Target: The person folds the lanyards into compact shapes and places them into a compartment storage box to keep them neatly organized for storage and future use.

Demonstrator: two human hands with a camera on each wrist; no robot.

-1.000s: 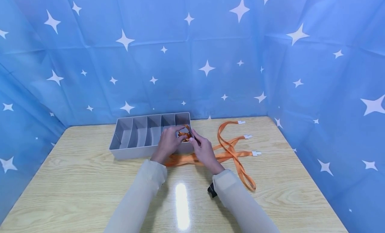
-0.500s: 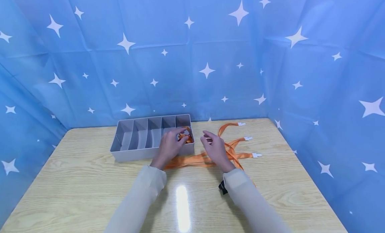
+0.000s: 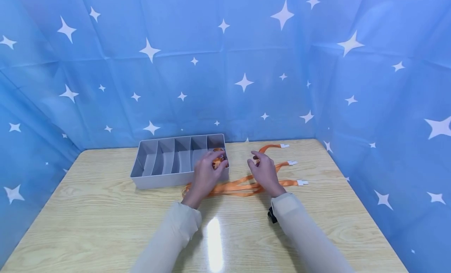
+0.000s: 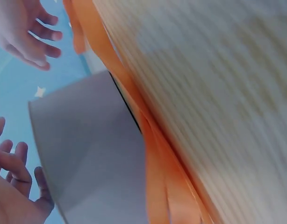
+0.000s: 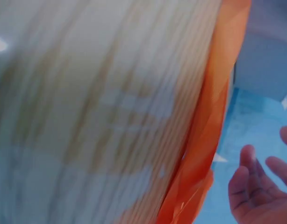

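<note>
Here, a wooden table (image 3: 88, 218) bears the tray (image 3: 155, 182) before starry cloth (image 3: 208, 79).

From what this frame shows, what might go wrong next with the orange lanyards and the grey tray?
Tangling: the loose lanyards overlap on the table, so if the right hand picks up one, others may drag along.
Snagging: these strands pass the front of the tray below the left hand, which might catch them.
Spilling: that hand is over the rightmost compartment, where an orange bundle lies; its fingers could hook it and pull it out.
</note>
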